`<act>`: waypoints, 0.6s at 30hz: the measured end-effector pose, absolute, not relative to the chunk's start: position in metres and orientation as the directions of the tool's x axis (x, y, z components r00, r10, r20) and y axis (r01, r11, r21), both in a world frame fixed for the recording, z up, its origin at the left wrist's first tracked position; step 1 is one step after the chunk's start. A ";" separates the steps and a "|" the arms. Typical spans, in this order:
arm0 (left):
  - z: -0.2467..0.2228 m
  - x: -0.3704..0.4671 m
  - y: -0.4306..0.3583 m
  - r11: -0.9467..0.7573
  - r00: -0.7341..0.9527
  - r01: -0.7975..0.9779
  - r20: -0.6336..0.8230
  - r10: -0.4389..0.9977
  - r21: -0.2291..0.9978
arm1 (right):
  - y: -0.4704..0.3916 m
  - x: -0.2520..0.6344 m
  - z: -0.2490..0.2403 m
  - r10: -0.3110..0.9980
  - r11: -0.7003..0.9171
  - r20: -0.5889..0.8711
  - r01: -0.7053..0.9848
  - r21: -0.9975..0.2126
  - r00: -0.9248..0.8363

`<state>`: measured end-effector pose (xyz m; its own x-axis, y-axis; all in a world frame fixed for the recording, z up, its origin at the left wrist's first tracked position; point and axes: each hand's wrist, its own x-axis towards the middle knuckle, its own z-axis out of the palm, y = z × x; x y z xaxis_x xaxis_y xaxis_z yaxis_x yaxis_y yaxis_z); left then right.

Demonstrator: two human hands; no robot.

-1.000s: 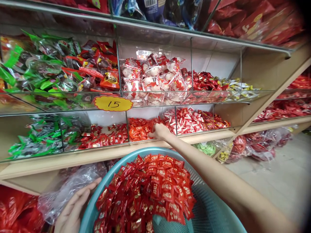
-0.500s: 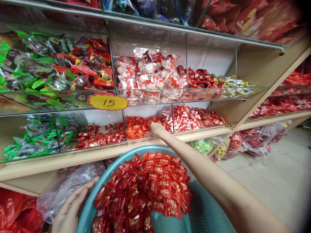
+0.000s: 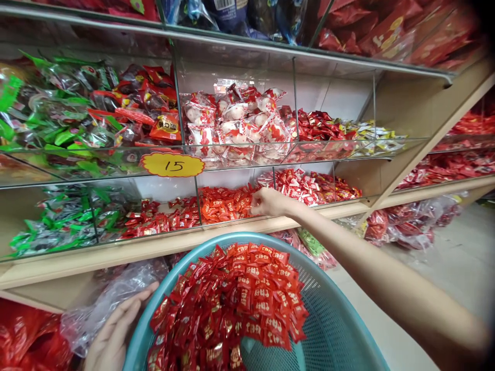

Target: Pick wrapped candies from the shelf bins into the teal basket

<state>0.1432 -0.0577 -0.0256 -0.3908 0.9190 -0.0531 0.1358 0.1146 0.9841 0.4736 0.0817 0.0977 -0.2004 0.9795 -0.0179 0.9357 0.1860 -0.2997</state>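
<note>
In the head view, the teal basket [image 3: 340, 314], heaped with red packets [image 3: 232, 293], is at six o'clock. The left hand [image 3: 108, 337], at half past seven, lies along its outer side, fingers extended; whether its grip closes on the basket is unclear. Near centre, towards four, the right hand [image 3: 270, 202] curls narrowly beside orange-red packets [image 3: 224, 203]; I cannot tell whether it holds any.

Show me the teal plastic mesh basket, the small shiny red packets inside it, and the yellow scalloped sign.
Teal plastic mesh basket [image 3: 332, 322]: head view, bare inner side wall.
Small shiny red packets [image 3: 232, 296]: head view, pile's middle.
Yellow scalloped sign [image 3: 172, 165]: head view, centre, at the 15.
</note>
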 end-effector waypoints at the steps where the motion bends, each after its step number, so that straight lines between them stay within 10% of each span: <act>1: -0.026 0.144 -0.058 0.130 -0.381 0.116 -0.076 0.922 0.985 | 0.073 0.477 0.098 0.966 0.245 0.014 0.897 -0.368 -0.259; 6: -0.022 0.146 -0.058 0.160 -0.384 0.076 -0.119 0.916 0.984 | 0.033 0.478 0.081 0.853 0.447 0.044 0.686 -0.575 -0.520; 12: -0.006 0.156 -0.057 0.183 -0.424 0.010 -0.162 0.891 0.983 | 0.030 0.476 0.035 0.891 0.446 0.053 0.846 -0.291 -0.451; 18: 0.003 0.162 -0.059 0.187 -0.451 -0.008 -0.171 0.876 0.982 | 0.039 0.477 0.010 0.917 0.383 -0.012 0.889 -0.250 -0.399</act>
